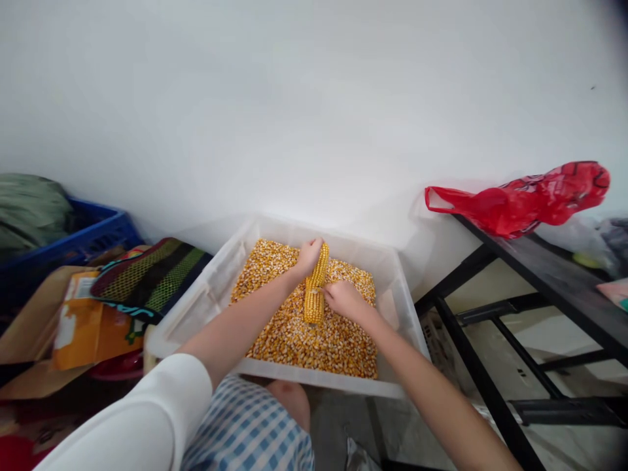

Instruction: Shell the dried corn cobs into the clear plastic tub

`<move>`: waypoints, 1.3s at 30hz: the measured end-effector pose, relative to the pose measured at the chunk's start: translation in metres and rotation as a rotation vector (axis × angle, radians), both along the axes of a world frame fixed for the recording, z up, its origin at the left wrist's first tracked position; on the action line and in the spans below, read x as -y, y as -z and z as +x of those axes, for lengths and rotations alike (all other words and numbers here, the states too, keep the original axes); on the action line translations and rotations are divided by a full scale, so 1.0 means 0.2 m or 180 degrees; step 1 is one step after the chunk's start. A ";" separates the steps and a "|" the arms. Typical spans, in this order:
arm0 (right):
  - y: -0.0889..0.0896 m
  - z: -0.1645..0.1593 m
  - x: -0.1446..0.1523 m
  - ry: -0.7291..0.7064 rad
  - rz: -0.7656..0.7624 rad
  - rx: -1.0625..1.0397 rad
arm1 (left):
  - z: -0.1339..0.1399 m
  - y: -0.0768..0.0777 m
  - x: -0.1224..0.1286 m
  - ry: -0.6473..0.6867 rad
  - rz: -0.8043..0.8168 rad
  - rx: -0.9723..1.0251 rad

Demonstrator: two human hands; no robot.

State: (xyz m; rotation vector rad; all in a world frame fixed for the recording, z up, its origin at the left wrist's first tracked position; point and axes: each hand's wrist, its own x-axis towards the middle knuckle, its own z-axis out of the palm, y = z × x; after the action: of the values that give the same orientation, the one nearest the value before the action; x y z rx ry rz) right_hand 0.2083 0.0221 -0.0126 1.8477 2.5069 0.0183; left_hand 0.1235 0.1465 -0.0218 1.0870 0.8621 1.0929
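While the left hand clasps a yellow corn cob near its top end, at twelve o'clock, the right hand comes in from three, curled, its fingertips at a ragged band around the cob's middle; from my distant post I cannot tell whether they pinch a kernel or merely press. I have the cob leaning from six toward one o'clock inside a translucent plastic bin, its lower end on or just above a bed of loose kernels, which of the two I cannot tell. By my judgement, the step calls for a snug left clasp and small turns of the cob, so that the band faces the right thumb and each kernel is pushed sideways into the gap, where its row has least support. I would keep the cob low and well inside the rim, letting anything that springs loose drop onto the bed. Toward two o'clock, a red plastic bag lies on a black table, well apart from both hands.
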 end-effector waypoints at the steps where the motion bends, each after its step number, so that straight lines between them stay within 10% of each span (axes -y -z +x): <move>1: -0.01 0.02 -0.01 -0.0056 -0.0063 -0.0132 | 0.01 -0.01 0.02 0.0058 0.0202 -0.0097; 8: -0.03 0.09 0.00 -0.0200 -0.0323 -0.0689 | 0.10 -0.03 0.11 0.0550 0.1313 -0.0587; 22: -0.07 0.06 0.05 0.0223 0.0202 -0.0054 | 0.00 0.04 -0.03 0.0110 -0.0160 0.0197; 39: -0.05 0.06 0.04 0.0157 0.0284 0.0078 | 0.00 0.05 -0.06 -0.0130 -0.0372 0.0196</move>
State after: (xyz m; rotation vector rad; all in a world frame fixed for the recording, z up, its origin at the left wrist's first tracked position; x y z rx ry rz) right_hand 0.2209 0.0142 -0.0036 1.9284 2.4823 0.1532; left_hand 0.1225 0.1583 -0.0314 0.9381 0.8913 1.0906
